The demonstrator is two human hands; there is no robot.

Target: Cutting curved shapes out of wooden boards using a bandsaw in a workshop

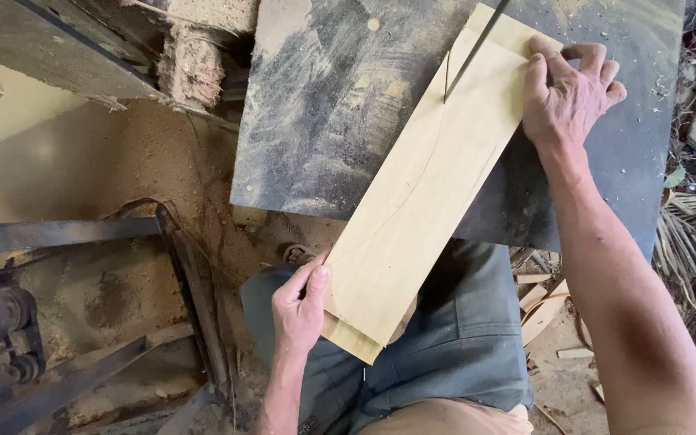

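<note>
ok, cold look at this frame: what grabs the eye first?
The pale wooden board lying slantwise across the dark, sawdust-dusted saw table, a curved pencil line running along it. A thin band saw blade stands in a short cut at the board's far end. The right hand presses the far corner, close beside the blade; the left hand grips the near edge over the person's lap.

board [420,201] pale yellow (thin curved line) | table [324,121] dark grey | trousers [453,338] grey-green
</note>
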